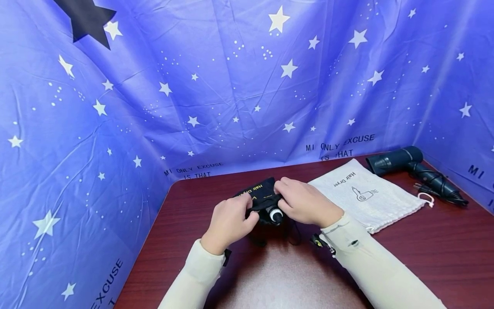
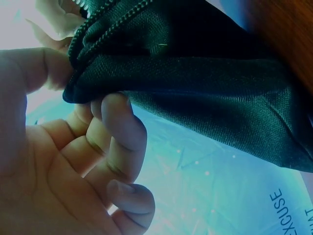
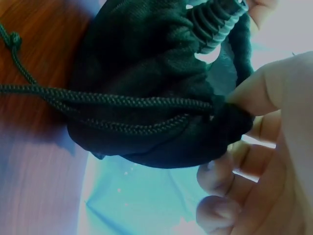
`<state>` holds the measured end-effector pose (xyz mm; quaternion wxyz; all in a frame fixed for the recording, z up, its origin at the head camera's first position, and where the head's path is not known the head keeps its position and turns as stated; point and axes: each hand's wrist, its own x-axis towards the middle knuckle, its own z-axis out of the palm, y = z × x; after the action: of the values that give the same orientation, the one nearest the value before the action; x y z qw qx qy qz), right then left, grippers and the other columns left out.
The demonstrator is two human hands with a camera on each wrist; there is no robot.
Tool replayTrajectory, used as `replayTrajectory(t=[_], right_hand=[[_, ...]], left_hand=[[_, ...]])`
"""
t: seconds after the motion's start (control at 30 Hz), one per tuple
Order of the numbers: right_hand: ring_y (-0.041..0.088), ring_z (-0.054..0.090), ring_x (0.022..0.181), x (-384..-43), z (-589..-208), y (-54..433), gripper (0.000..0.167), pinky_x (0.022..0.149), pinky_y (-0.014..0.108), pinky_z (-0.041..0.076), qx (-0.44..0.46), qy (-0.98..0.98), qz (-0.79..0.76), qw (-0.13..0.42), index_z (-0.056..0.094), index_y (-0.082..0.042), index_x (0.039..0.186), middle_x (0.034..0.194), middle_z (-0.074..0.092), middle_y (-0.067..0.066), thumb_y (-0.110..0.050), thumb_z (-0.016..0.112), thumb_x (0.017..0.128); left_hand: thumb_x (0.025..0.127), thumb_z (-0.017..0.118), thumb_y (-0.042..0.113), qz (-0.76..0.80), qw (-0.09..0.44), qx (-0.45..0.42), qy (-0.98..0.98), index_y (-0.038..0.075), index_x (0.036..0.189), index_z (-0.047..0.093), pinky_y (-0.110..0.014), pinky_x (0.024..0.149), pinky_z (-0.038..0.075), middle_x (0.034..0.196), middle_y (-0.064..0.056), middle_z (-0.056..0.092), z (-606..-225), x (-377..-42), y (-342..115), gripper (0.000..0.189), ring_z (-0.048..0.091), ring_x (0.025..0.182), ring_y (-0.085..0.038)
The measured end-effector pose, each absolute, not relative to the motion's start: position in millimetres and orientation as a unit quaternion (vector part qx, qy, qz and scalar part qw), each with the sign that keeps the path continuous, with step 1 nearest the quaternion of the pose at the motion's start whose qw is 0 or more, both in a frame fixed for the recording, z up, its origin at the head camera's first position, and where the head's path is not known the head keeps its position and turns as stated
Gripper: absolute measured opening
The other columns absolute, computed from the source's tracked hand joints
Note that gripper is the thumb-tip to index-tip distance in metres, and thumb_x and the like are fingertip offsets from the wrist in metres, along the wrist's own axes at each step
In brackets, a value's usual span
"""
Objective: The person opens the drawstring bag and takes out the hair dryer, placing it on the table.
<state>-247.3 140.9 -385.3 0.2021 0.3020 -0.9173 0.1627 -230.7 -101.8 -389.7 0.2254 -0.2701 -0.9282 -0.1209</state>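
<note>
Three faces of star-printed blue cloth [image 1: 231, 94] rise beyond the hands and to either side of them, with dark lettering along the lower part; beneath the hands spreads a red-brown table [image 1: 417, 257], its surface shining on the wearer's side of them; a white drawstring bag [image 1: 360, 208], printed "Hair Dryer" above a line drawing, lies flat to the right of the right hand and passes partly behind it; farther right, just beside the white bag's far edge, lies a dark hair dryer [image 1: 397, 162], a cord wound about its handle.

A black drawstring bag [image 1: 264, 191], lettered in yellow, is between the two hands, its mouth towards the wearer; whether the table bears its weight cannot be told; the left hand [image 1: 229, 218] pinches the left side of the mouth between thumb and curled fingers; the right hand [image 1: 305, 202] likewise pinches the gathered right side, its outer fingers bent below the fabric in the right wrist view; a black ribbed piece [image 1: 276, 217] with a white collar protrudes from the mouth, between the hands; a dark knotted drawstring [image 3: 117, 100] trails from the mouth beside the right hand's grip.
</note>
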Motion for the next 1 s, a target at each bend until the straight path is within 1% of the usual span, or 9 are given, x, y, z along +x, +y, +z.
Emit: replayTrajectory(t=[0.13,0.23,0.53,1.0], right_hand=[[0.013,0.048,0.063,-246.8,-385.0,141.8,0.010,0.056,0.033,0.043,0.292,-0.922,0.152,0.204,0.057,-0.021,0.092,0.087,0.053,-0.007,-0.018,0.064,0.085],[0.012,0.047,0.060,-246.4,-384.6,142.1,0.013,0.054,0.032,0.041,0.291,-0.923,0.148,0.202,0.056,-0.022,0.090,0.085,0.052,-0.008,-0.018,0.066,0.083],[0.011,0.045,0.059,-244.3,-382.2,142.6,0.021,0.052,0.030,0.038,0.301,-0.919,0.140,0.213,0.056,-0.023,0.088,0.082,0.050,-0.009,-0.016,0.072,0.077],[0.010,0.046,0.059,-244.0,-380.3,145.3,0.024,0.052,0.030,0.038,0.303,-0.918,0.132,0.220,0.057,-0.024,0.089,0.083,0.052,-0.011,-0.018,0.076,0.075]], left_hand=[[0.077,0.068,0.029,-0.118,0.221,-0.262,-0.932,0.023,0.077,0.052,-0.028,0.045,0.032,0.058,0.012,0.044,-389.3,-230.3,-101.9,0.017,0.043,0.051,-0.011],[0.075,0.069,0.029,-0.115,0.218,-0.260,-0.934,0.023,0.077,0.052,-0.028,0.045,0.032,0.058,0.012,0.044,-388.2,-229.8,-102.3,0.019,0.043,0.050,-0.011],[0.073,0.070,0.028,-0.107,0.213,-0.259,-0.936,0.024,0.076,0.051,-0.028,0.045,0.032,0.064,0.012,0.048,-387.1,-229.4,-104.1,0.021,0.044,0.052,-0.011],[0.071,0.070,0.027,-0.102,0.211,-0.257,-0.938,0.024,0.077,0.051,-0.029,0.047,0.034,0.067,0.012,0.051,-386.9,-229.7,-105.4,0.021,0.045,0.054,-0.011]])
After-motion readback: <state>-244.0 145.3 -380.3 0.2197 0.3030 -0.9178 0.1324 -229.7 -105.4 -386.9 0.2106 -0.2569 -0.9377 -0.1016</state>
